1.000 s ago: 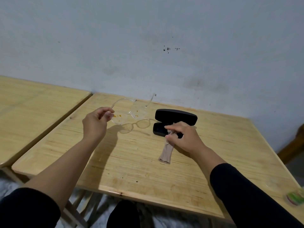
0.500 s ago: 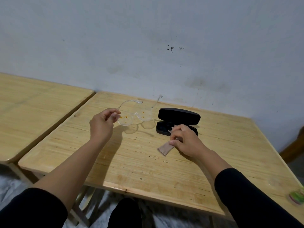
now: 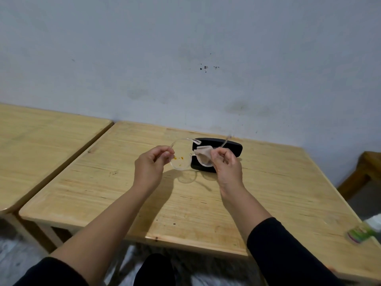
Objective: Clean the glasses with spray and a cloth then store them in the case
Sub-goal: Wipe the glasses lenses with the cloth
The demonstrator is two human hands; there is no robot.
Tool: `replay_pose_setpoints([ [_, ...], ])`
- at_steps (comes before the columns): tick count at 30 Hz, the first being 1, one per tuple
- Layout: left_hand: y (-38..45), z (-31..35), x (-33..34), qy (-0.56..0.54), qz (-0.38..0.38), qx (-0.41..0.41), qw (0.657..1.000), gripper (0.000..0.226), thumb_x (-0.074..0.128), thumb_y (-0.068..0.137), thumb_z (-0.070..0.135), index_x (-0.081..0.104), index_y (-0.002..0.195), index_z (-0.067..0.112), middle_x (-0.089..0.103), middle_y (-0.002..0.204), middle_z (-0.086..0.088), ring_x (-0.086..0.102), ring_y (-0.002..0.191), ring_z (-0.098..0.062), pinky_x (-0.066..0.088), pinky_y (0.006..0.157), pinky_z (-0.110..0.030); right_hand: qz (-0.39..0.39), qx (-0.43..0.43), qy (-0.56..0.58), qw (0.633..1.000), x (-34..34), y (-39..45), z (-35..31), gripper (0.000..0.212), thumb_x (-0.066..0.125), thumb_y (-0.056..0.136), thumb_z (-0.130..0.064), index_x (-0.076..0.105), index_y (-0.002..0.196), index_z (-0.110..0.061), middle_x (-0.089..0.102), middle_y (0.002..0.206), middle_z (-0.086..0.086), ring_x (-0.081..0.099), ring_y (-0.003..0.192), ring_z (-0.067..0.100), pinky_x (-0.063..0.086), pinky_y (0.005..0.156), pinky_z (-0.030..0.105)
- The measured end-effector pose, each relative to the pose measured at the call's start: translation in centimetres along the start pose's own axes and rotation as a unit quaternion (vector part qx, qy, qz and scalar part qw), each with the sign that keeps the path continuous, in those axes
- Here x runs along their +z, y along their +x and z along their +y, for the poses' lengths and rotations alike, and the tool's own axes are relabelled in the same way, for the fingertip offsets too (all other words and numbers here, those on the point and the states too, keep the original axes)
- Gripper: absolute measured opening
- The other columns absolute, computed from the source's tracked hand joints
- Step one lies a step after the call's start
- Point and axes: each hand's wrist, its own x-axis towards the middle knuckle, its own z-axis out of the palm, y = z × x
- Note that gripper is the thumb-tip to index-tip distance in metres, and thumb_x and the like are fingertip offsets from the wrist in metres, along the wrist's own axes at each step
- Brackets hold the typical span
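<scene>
I hold clear-framed glasses (image 3: 181, 157) above the wooden table (image 3: 185, 203). My left hand (image 3: 151, 162) pinches the frame's left side; the left lens carries orange specks. In my right hand (image 3: 225, 164) is a beige cloth (image 3: 203, 153), pressed over the right lens. Behind the glasses an open black case (image 3: 233, 148) lies on the table, partly hidden by my right hand and the cloth. One temple arm sticks up toward the wall.
A second wooden table (image 3: 41, 151) stands to the left with a narrow gap between. A green-labelled object (image 3: 359, 234) lies at the near right edge. A wooden piece of furniture (image 3: 362, 174) stands at the far right. The grey wall runs along the back.
My right hand lifted the cloth off the table and brought it onto the right lens. My left hand carried the glasses right, in front of the case.
</scene>
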Motion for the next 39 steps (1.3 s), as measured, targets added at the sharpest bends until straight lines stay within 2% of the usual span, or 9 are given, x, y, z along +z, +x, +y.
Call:
replay_pose_setpoints([
  [2,-0.5,0.3,0.3,-0.005,-0.011,0.003,1.000,0.028,0.056,0.090,0.006,0.069,0.076,0.026,0.072,0.084,0.012,0.070,0.086,-0.011,0.055,0.083,-0.023,0.050,-0.010,-0.033,0.998,0.5,-0.4,-0.1,0.013,0.066,0.085,-0.022,0.061,0.074,-0.028,0.063,0.087,-0.007,0.057,0.083,0.011,0.046,0.069,0.023],
  [5,-0.6,0.5,0.6,-0.003,-0.020,0.001,1.000,0.029,0.056,0.089,0.005,0.070,0.074,0.026,0.072,0.080,0.013,0.071,0.084,-0.011,0.054,0.084,-0.029,0.097,-0.010,-0.046,0.994,0.8,-0.6,-0.1,0.015,0.065,0.084,-0.020,0.060,0.076,-0.030,0.063,0.101,-0.003,0.058,0.084,0.009,0.042,0.062,0.018],
  [11,-0.9,1.1,0.4,-0.017,-0.008,-0.012,1.000,0.028,0.054,0.090,0.005,0.068,0.074,0.023,0.070,0.081,0.004,0.070,0.084,-0.013,0.054,0.078,-0.015,0.077,-0.003,-0.014,0.997,1.0,-0.9,-0.7,0.019,0.059,0.090,-0.019,0.063,0.079,-0.034,0.060,0.089,-0.013,0.058,0.087,0.008,0.047,0.073,0.025],
  [18,-0.6,1.0,0.6,-0.020,-0.007,-0.022,1.000,0.027,0.053,0.091,0.005,0.068,0.075,0.021,0.070,0.081,0.002,0.071,0.083,-0.016,0.054,0.084,-0.028,0.026,-0.009,-0.004,1.000,0.4,-1.3,-1.2,0.015,0.071,0.080,-0.013,0.068,0.082,-0.028,0.069,0.096,-0.008,0.062,0.094,0.010,0.047,0.076,0.020],
  [23,-0.9,1.2,1.0,0.018,-0.018,0.016,1.000,0.033,0.053,0.091,0.003,0.066,0.073,0.026,0.071,0.082,0.004,0.070,0.085,-0.018,0.055,0.082,-0.024,0.179,0.002,0.017,0.984,0.3,-1.5,-0.9,0.012,0.065,0.085,-0.013,0.069,0.081,-0.024,0.069,0.095,0.001,0.061,0.083,0.008,0.041,0.052,0.005],
  [26,-1.3,1.3,1.5,0.025,-0.027,0.042,0.998,0.034,0.052,0.090,-0.001,0.067,0.074,0.025,0.071,0.083,0.000,0.069,0.083,-0.015,0.053,0.078,-0.015,0.219,0.006,0.042,0.975,0.5,-1.5,-0.4,0.016,0.066,0.085,-0.017,0.068,0.078,-0.031,0.067,0.096,0.018,0.058,0.075,0.011,0.044,0.053,0.007],
  [32,-1.2,1.6,2.1,0.030,-0.035,0.067,0.997,0.033,0.051,0.090,-0.005,0.068,0.077,0.021,0.071,0.082,-0.003,0.069,0.079,-0.007,0.053,0.078,-0.014,0.150,-0.011,0.032,0.988,0.4,-1.9,-0.7,0.012,0.064,0.087,-0.018,0.071,0.093,-0.026,0.069,0.098,-0.004,0.062,0.101,0.011,0.049,0.073,0.008],
  [35,-0.9,1.6,2.2,0.041,-0.031,0.069,0.996,0.032,0.051,0.090,-0.004,0.068,0.077,0.020,0.071,0.082,-0.005,0.070,0.080,-0.010,0.054,0.081,-0.018,0.094,-0.007,0.000,0.996,0.1,-1.6,-0.5,0.019,0.063,0.088,-0.019,0.069,0.082,-0.036,0.070,0.095,-0.010,0.064,0.100,0.012,0.049,0.087,0.024],
  [39,-0.5,1.6,1.9,0.043,-0.025,0.060,0.997,0.028,0.052,0.090,-0.001,0.068,0.079,0.020,0.071,0.081,0.005,0.070,0.079,-0.005,0.055,0.081,-0.022,0.013,0.017,-0.024,0.999,-0.9,-0.9,-0.6,0.022,0.063,0.088,-0.014,0.072,0.081,-0.032,0.073,0.093,-0.006,0.069,0.090,0.009,0.052,0.085,0.026],
])
